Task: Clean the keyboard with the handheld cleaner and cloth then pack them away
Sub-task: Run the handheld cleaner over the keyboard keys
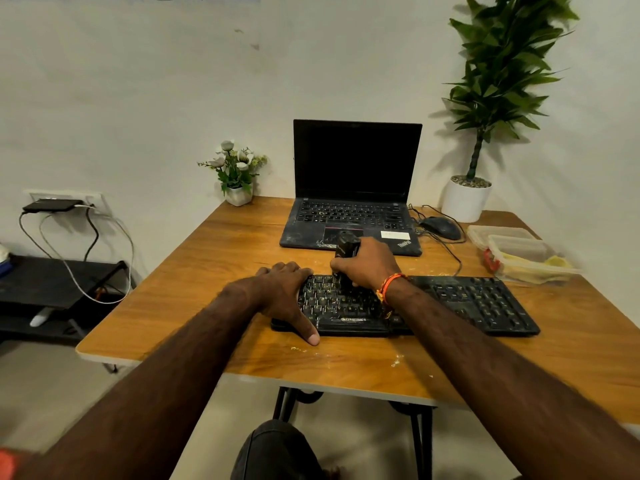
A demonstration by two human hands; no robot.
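Nearest the camera, two bare forearms reach out over the front edge of a wooden table, which carries a scatter of pale crumbs near that edge. A black keyboard lies across the table just beyond. The left hand lies flat over the keyboard's left end, fingers straight and relaxed, the thumb stretched along the front edge and touching the table; it holds nothing. The right hand, with an orange thread band at the wrist, curls its fingers around a black handheld cleaner, which stands upright with its lower end down on the upper rows of keys left of centre (the tip itself is hidden behind the fingers, so actual contact with the keys is probable rather than certain).

Beyond the hands sits an open black laptop, its screen dark and its palm rest dusty. A black mouse rests just right of it, with thin cables trailing across the table. Further right, near the table's edge, stand clear plastic containers holding something yellow; whether that is the cloth cannot be told. At the back left corner is a small white pot of flowers, and at the back right a tall green plant in a white pot, against a pale wall.
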